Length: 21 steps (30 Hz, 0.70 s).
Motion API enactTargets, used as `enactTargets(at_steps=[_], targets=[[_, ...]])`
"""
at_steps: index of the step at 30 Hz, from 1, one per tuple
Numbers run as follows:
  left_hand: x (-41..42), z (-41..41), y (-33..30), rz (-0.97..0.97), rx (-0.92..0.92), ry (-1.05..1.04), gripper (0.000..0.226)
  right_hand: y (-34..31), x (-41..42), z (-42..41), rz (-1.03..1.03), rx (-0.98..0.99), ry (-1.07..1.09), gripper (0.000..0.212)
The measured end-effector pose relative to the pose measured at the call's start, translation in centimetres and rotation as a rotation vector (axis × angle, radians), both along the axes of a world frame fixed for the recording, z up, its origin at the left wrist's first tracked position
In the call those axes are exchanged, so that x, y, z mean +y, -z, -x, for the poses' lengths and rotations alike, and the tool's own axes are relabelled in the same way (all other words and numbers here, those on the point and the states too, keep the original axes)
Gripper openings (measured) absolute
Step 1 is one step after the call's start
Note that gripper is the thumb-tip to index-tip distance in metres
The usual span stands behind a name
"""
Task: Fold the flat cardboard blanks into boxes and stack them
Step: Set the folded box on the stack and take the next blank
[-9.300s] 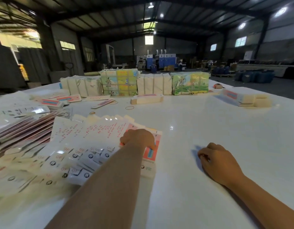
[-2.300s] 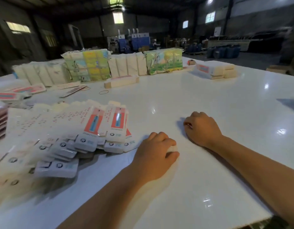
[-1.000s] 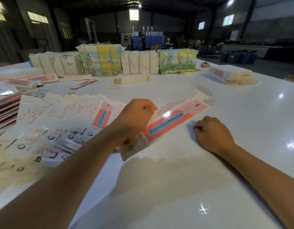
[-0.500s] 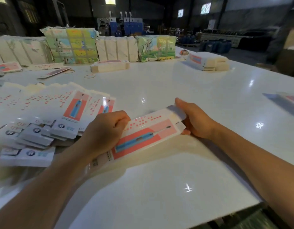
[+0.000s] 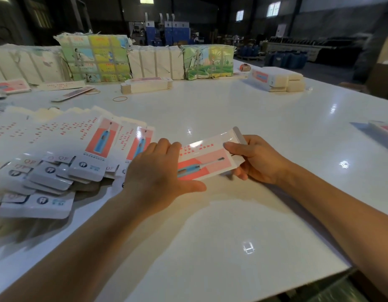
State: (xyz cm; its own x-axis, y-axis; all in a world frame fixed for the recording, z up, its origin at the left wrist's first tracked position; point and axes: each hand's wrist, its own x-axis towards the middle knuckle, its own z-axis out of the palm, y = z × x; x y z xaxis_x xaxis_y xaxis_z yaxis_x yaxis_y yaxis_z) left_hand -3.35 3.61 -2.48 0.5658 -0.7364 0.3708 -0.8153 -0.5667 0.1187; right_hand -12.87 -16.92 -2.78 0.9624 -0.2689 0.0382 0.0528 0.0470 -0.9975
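A flat white cardboard blank [image 5: 207,159] with a pink panel and a blue toothbrush picture is held just above the white table [image 5: 210,214], in the middle. My left hand [image 5: 160,175] holds its left end, fingers over the top and thumb beneath. My right hand [image 5: 254,160] grips its right end, with the grey end flap sticking up past the fingers. A fanned spread of the same blanks [image 5: 64,149] lies on the table to the left. Stacks of the same boxes, flat or folded I cannot tell, sit far back in the middle [image 5: 147,85] and at the right [image 5: 275,80].
Strapped bundles of printed paper [image 5: 95,58] line the table's far side. Rubber bands [image 5: 120,99] lie in front of them. Another box or blank [image 5: 384,131] shows at the right edge. The table's near edge runs along the lower right.
My left hand pulled one blank from the fan toward the middle. My right hand, which rested curled on the table, has taken hold of the blank's right end.
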Motion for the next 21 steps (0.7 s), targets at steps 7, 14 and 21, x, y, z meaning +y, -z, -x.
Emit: enactTargets(at_steps=[7, 14, 21], targets=[[0.8, -0.9, -0.9, 0.146, 0.135, -0.134, 0.077, 0.0, 0.3, 0.1, 0.322, -0.228, 0.624, 0.021], [0.5, -0.6, -0.6, 0.127, 0.153, -0.147, 0.065, 0.2, 4.0, 0.1, 0.716, -0.242, 0.473, 0.017], [-0.2, 0.1, -0.4, 0.118, 0.062, -0.142, 0.064, -0.2, 4.0, 0.1, 0.468, -0.205, 0.490, 0.019]])
